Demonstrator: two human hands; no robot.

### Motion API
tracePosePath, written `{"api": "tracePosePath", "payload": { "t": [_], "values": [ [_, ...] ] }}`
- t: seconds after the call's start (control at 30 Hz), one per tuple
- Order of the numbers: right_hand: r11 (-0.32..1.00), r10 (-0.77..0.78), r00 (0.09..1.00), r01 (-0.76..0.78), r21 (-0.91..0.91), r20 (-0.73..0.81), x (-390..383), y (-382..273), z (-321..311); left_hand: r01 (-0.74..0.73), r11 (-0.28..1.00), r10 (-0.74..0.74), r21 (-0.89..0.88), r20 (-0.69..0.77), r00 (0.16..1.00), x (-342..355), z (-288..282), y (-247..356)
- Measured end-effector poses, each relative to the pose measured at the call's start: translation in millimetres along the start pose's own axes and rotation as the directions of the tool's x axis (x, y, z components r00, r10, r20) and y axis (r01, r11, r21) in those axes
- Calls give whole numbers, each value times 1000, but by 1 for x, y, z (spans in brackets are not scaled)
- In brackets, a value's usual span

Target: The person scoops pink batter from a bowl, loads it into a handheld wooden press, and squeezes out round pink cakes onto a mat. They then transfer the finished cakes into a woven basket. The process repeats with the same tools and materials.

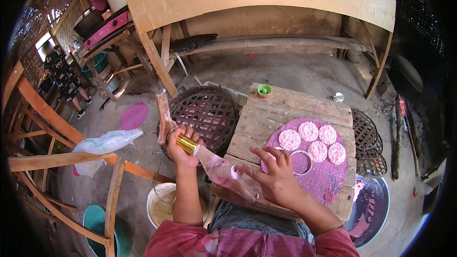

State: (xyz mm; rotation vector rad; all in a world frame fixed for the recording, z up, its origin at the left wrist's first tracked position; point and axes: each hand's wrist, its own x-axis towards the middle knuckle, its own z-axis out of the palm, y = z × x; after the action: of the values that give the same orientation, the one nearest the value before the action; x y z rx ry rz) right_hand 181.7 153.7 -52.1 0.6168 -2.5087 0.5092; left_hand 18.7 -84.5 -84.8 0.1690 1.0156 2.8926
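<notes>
A shiny gold cylinder (187,144) and a curved, pink-smeared wooden tool (215,166) are held together in my left hand (184,154), its fingers wrapped round them. The tool slants from upper left down over the table's near left corner. My right hand (278,178) has its fingers apart; the index fingertip reaches the tool's pale, round, pink-smeared spot (235,172). Just beyond that hand, a metal ring (302,163) lies on a round purple mat (333,183). Several pink, stringy round cakes (308,131) are laid out around it, one partly hidden by my fingers.
The mat rests on a low plank table (247,138) with a small green cup (264,90). Round woven trays (204,114) are beyond its left side, others (365,133) at its right. A basin with pink dough (371,209) stands near right. Wooden rails (62,162) cross the left; burning wood (402,109) lies far right.
</notes>
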Motion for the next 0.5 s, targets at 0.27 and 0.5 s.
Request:
{"api": "tracePosePath", "payload": {
  "t": [0.27, 0.5],
  "values": [
    [999, 4, 1000, -4, -43, -15, -4, -6, 3, -10, 1000, 11, 9, -35, 999, 0, -2, -1],
    [1000, -2, 1000, 2, -23, -2, -5, -10, 6, -12, 1000, 13, 15, -52, 999, 1, -2, -2]
  ]
}}
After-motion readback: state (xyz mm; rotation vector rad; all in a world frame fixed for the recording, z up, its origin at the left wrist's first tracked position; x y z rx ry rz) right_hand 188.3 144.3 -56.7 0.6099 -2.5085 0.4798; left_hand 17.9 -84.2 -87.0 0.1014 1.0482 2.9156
